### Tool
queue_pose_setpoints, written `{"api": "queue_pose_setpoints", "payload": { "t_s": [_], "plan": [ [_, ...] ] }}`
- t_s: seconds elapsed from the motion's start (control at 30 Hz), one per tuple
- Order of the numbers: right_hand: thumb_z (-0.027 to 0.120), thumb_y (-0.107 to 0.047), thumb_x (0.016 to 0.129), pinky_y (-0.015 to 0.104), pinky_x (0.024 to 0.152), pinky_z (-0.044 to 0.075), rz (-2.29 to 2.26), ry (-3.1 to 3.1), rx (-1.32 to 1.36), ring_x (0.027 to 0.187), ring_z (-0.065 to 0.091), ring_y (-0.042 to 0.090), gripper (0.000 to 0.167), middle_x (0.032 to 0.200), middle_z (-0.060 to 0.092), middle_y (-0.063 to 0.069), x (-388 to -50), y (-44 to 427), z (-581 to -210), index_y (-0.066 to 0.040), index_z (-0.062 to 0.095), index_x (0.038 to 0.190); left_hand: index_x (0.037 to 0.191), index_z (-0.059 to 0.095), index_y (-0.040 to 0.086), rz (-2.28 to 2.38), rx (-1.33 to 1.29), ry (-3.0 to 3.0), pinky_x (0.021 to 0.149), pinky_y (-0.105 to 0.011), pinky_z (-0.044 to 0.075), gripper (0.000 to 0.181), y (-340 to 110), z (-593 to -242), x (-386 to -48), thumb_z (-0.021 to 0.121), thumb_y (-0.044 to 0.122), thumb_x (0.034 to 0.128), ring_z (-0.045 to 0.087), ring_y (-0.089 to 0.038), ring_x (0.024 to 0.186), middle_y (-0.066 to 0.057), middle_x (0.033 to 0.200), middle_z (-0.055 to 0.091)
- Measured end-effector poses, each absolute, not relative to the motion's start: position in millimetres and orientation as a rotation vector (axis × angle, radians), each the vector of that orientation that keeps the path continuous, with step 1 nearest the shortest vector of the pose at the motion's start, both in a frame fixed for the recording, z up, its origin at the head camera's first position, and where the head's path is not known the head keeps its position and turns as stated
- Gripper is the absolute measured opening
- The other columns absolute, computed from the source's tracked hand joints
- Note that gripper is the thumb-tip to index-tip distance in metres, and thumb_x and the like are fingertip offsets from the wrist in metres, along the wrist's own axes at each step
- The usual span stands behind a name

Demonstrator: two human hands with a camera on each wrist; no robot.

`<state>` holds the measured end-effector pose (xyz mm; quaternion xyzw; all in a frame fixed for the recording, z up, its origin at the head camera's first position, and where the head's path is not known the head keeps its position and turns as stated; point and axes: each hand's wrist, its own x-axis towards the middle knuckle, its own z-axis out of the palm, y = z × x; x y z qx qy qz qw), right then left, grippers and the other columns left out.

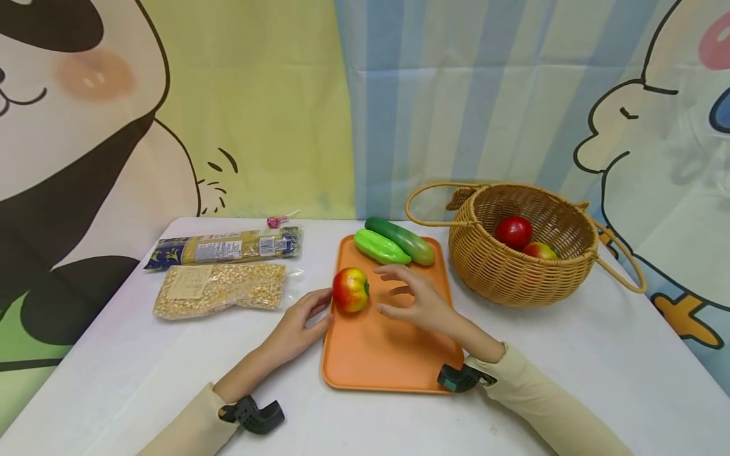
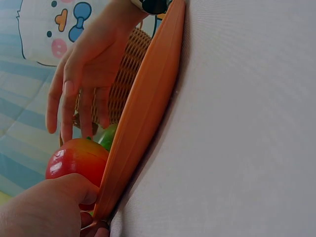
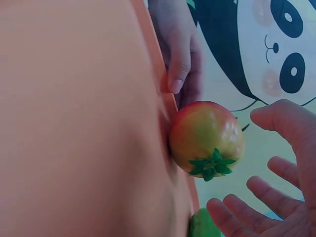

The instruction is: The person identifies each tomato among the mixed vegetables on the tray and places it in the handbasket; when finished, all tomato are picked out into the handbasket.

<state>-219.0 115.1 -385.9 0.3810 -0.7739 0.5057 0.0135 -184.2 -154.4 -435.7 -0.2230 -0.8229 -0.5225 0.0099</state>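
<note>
A red-and-yellow tomato [image 1: 350,290] with a leafy green top [image 3: 213,165] sits at the left side of the orange tray [image 1: 393,361]. At the tray's left rim, my left hand [image 1: 298,327] pinches the edge, its thumb [image 2: 79,187] on the rim and fingers partly hidden below. My right hand [image 1: 421,301] hovers over the tray to the right of the tomato, fingers spread and apart from it, holding nothing. Toward the tray's far end lie a dark green cucumber [image 1: 402,239] and a lighter green ribbed vegetable [image 1: 381,247].
Right of the tray stands a wicker basket [image 1: 521,278] with handles, holding a red fruit [image 1: 514,232] and a red-yellow one [image 1: 540,251]. To the left lie a bag of corn kernels [image 1: 228,291], a long noodle packet [image 1: 225,249] and a pink lollipop [image 1: 276,221].
</note>
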Motion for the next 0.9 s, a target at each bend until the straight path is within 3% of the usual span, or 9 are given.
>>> {"api": "queue_pose_setpoints", "payload": {
  "t_s": [0.47, 0.9],
  "plan": [
    [0.076, -0.007, 0.084, 0.053, 0.095, 0.053, 1.586, -2.521, 1.157, 0.122, 0.049, 0.043, 0.062, 0.140, 0.048, 0.018, -223.2, 103.9, -385.2, -0.002, 0.048, 0.139, 0.137, 0.045, -0.010, -1.630, -0.693, -2.568, 0.107, -0.040, 0.043, 0.048, -154.3, -435.9, -183.3, 0.062, 0.002, 0.0937, 0.046, -0.039, 0.132, -0.026, 0.140, 0.047],
    [0.077, -0.005, 0.082, 0.058, 0.097, 0.050, 1.623, -2.542, 1.216, 0.130, 0.043, 0.039, 0.068, 0.150, 0.035, 0.022, -232.6, 85.7, -389.7, -0.001, 0.045, 0.142, 0.138, 0.045, -0.010, -1.608, -0.693, -2.579, 0.107, -0.041, 0.043, 0.048, -153.9, -436.5, -183.5, 0.062, 0.003, 0.0941, 0.046, -0.039, 0.132, -0.026, 0.140, 0.047]
  ]
}}
